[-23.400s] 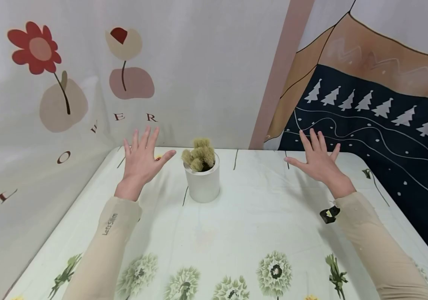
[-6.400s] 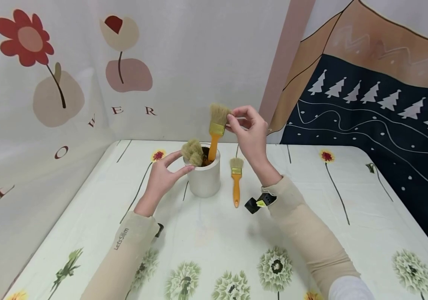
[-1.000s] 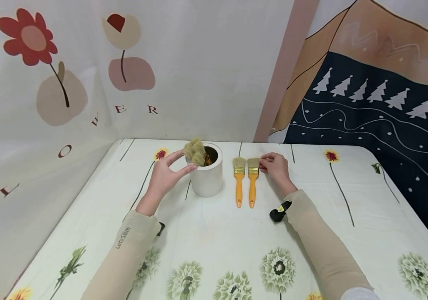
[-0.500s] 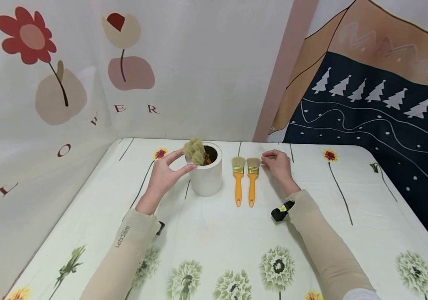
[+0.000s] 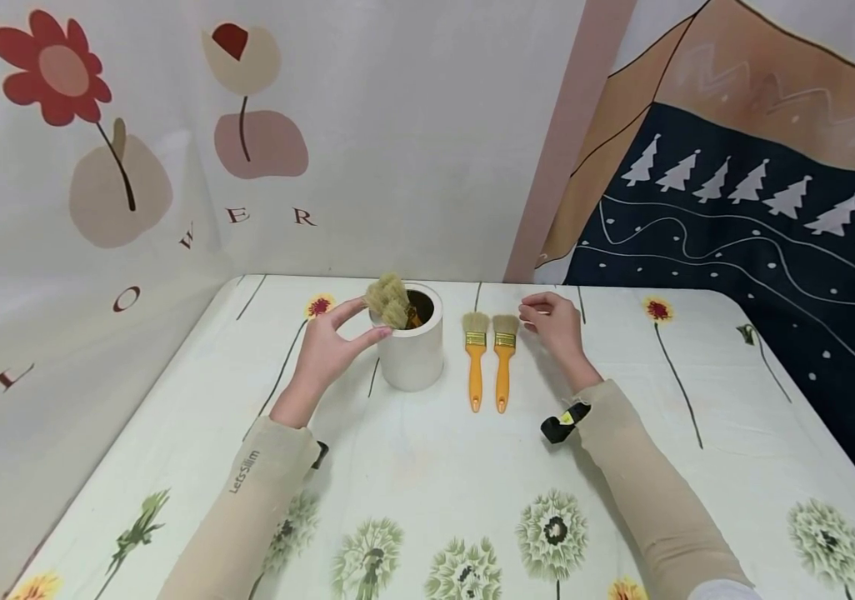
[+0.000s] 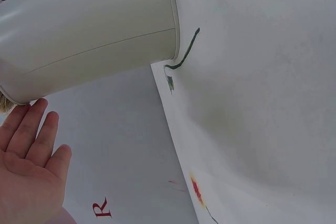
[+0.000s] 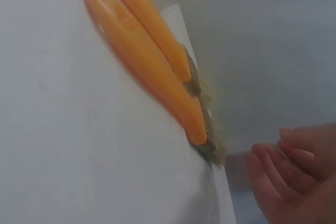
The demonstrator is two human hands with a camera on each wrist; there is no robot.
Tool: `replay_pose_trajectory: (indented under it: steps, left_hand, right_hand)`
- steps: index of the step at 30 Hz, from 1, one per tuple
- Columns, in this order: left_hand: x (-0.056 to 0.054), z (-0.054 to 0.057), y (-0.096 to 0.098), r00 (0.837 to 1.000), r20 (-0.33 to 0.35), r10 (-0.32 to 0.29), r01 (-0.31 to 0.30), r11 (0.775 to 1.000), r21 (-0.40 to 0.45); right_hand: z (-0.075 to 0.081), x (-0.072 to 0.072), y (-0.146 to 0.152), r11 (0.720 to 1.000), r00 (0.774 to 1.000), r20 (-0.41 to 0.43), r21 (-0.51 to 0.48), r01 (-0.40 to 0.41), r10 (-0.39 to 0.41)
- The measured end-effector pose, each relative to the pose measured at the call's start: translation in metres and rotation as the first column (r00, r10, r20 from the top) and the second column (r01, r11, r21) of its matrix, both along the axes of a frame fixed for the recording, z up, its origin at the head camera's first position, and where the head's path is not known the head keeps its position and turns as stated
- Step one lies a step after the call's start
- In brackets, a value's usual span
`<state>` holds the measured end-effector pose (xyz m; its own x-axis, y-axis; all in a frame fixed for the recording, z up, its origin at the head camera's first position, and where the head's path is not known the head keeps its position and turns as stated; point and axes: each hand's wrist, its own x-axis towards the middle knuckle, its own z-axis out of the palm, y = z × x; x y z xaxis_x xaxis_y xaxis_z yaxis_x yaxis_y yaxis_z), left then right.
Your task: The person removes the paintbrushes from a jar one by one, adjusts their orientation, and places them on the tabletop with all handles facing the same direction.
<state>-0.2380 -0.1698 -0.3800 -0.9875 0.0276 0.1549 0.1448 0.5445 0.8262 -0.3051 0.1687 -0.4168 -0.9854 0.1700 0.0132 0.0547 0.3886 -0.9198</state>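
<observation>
On flowered cloth point(image 5: 412, 467), a pot point(image 5: 412, 358) and two brushes point(image 5: 476, 371) point(image 5: 502, 373) separate the hands point(image 5: 326, 354) point(image 5: 557, 327).

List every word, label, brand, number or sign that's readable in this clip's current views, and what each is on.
"L O W E R": spaced dark red letters on the wall cloth.
"R": the cloth again, in the left wrist view.
"LetsSlim": left sleeve, near the cuff; small, so spelling is uncertain.
Too small to read: anything on the yellow label at the right wrist.
No readable text: brushes, pot.
</observation>
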Motion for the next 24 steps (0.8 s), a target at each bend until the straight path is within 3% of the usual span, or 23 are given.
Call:
replay_pose_trajectory:
  steps: [24]
  left_hand:
    - [-0.001,-0.001,0.0,1.0,0.002,0.004,-0.004,1.0,0.006]
  right_hand:
    - [0.011,0.014,-0.017,0.998,0.997,-0.062,-0.04,-0.039,0.037]
